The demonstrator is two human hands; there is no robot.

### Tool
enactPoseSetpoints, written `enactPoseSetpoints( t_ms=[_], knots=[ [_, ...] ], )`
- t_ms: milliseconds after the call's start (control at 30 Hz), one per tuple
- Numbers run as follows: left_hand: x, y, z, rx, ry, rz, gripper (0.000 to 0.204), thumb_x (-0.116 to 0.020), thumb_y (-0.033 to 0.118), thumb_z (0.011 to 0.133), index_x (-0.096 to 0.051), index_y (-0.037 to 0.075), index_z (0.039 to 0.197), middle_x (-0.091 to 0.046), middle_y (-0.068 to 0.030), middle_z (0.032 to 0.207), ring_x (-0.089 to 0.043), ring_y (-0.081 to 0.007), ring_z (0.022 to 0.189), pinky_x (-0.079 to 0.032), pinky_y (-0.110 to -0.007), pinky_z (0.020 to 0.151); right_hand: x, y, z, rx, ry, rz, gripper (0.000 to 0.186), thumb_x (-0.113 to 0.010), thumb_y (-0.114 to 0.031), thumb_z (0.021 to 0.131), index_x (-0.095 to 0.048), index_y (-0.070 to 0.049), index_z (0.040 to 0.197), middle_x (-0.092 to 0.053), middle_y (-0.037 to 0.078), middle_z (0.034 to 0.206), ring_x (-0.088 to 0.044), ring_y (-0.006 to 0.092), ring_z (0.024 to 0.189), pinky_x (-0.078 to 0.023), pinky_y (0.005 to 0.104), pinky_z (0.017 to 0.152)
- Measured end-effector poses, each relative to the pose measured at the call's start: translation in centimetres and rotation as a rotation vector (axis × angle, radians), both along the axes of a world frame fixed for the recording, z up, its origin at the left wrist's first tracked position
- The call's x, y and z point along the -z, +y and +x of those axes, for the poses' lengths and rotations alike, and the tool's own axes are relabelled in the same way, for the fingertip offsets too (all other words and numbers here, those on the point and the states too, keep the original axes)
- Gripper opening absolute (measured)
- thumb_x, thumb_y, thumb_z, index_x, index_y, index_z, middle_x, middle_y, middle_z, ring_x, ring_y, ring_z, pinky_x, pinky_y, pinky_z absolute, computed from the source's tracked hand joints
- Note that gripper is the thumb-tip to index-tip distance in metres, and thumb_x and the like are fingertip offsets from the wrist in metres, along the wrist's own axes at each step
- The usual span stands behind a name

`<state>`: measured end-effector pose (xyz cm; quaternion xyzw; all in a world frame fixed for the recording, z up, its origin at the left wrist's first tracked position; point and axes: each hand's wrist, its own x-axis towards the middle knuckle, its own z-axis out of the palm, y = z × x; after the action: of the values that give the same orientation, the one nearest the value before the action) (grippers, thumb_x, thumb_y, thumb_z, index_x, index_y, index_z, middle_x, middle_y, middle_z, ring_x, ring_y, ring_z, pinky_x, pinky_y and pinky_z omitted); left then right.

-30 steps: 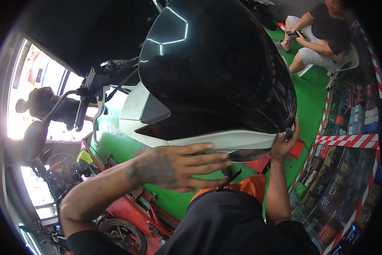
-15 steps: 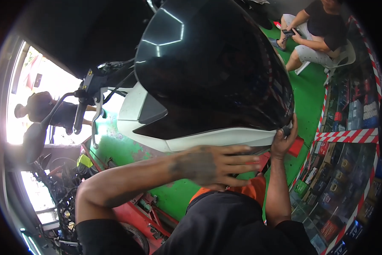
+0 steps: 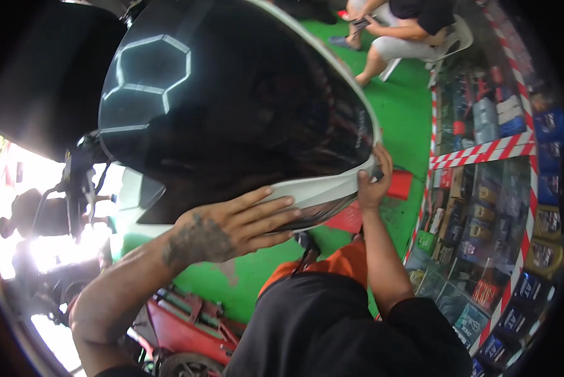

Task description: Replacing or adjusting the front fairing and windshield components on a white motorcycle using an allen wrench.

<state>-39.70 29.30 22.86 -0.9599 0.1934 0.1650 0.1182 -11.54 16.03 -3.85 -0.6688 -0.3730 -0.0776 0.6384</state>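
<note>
A motorcycle's front end fills the upper middle, with a large dark glossy windscreen (image 3: 244, 113) above a white front fairing (image 3: 313, 188). My left hand (image 3: 232, 226), dark-smudged across its back, lies flat along the fairing's lower side edge with its fingers apart. At the pointed front tip, my right hand (image 3: 375, 185) wraps its thumb and fingers round the nose of the fairing. A dark glossy panel (image 3: 323, 213) shows beneath the white strip between my hands. What lies under my left palm is hidden.
A glass display case (image 3: 477, 207) edged with red-and-white tape runs along the right, holding several boxes and bottles. At the top right a person (image 3: 407, 28) sits on a white chair. A red metal stand (image 3: 191, 323) is at lower left on the green floor (image 3: 395, 119).
My left hand has come from a blurred, spread pose near the fairing to rest against its side. My right hand stays at the tip. The motorcycle now appears farther left and tilted in view.
</note>
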Motion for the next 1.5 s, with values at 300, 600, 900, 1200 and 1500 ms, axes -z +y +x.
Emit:
enactPoseSetpoints(
  t_ms=[300, 600, 900, 1200, 1500],
  knots=[
    [0.8, -0.2, 0.9, -0.046, 0.05, -0.04, 0.068, -0.058, 0.06, 0.098, -0.052, 0.02, 0.153, -0.041, -0.008, 0.168, -0.032, -0.0256, 0.16, -0.02, -0.049, 0.135, 0.3, 1.3, 5.9, 0.17, 0.726, -0.067, 0.061, -0.042, -0.047, 0.115, -0.063, 0.003, 0.142, -0.064, 0.019, 0.147, -0.054, 0.0292, 0.142, -0.039, 0.0431, 0.119],
    [0.3, 0.0, 0.3, 0.009, -0.021, -0.132, 0.059, -0.067, 0.053, 0.093, -0.063, 0.015, 0.138, -0.054, -0.0102, 0.158, -0.045, -0.0283, 0.152, -0.033, -0.046, 0.13, -2.4, 6.0, 4.0, 0.088, 0.73, -0.405, 0.044, -0.048, -0.03, 0.111, -0.064, -0.006, 0.143, -0.07, 0.024, 0.134, -0.065, 0.0402, 0.125, -0.047, 0.0427, 0.108],
    [-6.4, 0.9, -2.7, -0.092, 0.2, -0.25, 0.067, -0.057, 0.07, 0.093, -0.062, 0.024, 0.142, -0.051, -0.0079, 0.161, -0.044, -0.0293, 0.153, -0.035, -0.048, 0.127, -2.4, 5.0, 4.4, 0.135, 0.509, -0.467, 0.037, -0.053, -0.026, 0.108, -0.069, 0.001, 0.129, -0.073, 0.029, 0.115, -0.067, 0.0471, 0.11, -0.051, 0.0477, 0.096],
    [1.9, -0.9, 2.8, -0.056, -0.013, -0.325, 0.078, -0.068, 0.062, 0.09, -0.045, 0.032, 0.158, -0.034, -0.008, 0.173, -0.033, -0.0302, 0.159, -0.026, -0.048, 0.132, -0.9, 5.3, 5.9, 0.137, 0.436, -0.422, 0.038, -0.052, -0.025, 0.109, -0.069, 0.0, 0.132, -0.073, 0.029, 0.115, -0.068, 0.0472, 0.109, -0.051, 0.049, 0.096],
    [-6.2, -0.5, -6.7, -0.246, 0.19, -0.338, 0.082, -0.067, 0.066, 0.085, -0.049, 0.029, 0.156, -0.042, -0.0127, 0.168, -0.035, -0.0238, 0.159, -0.025, -0.049, 0.133, -1.5, 4.4, 5.3, 0.123, 0.49, -0.505, 0.042, -0.051, -0.028, 0.11, -0.067, 0.001, 0.134, -0.071, 0.03, 0.124, -0.066, 0.0464, 0.118, -0.049, 0.0478, 0.103]
  ],
)
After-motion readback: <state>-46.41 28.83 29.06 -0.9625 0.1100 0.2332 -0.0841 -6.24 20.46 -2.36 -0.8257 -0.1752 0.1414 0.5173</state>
